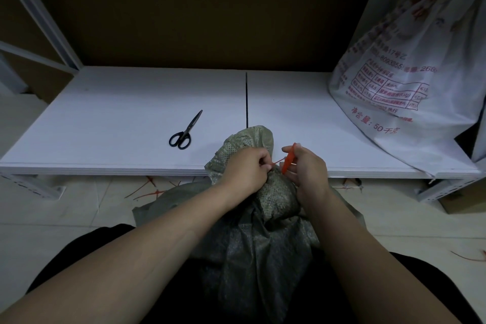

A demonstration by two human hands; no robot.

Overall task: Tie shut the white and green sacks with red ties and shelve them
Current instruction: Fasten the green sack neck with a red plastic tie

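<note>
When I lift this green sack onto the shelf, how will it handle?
Probably floppy: the green sack creases and folds below its gathered neck. It may slump on the shelf rather than stand. Weight unclear: contents hidden.

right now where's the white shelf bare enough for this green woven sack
Left of the black-handled scissors; between the centre seam and the white printed sack. Crowded front centre, where left hand and right hand pull the red tie on the green woven sack.

Both hands [278, 168] on a red tie [288, 159] at the green sack [263, 231] neck.
</note>
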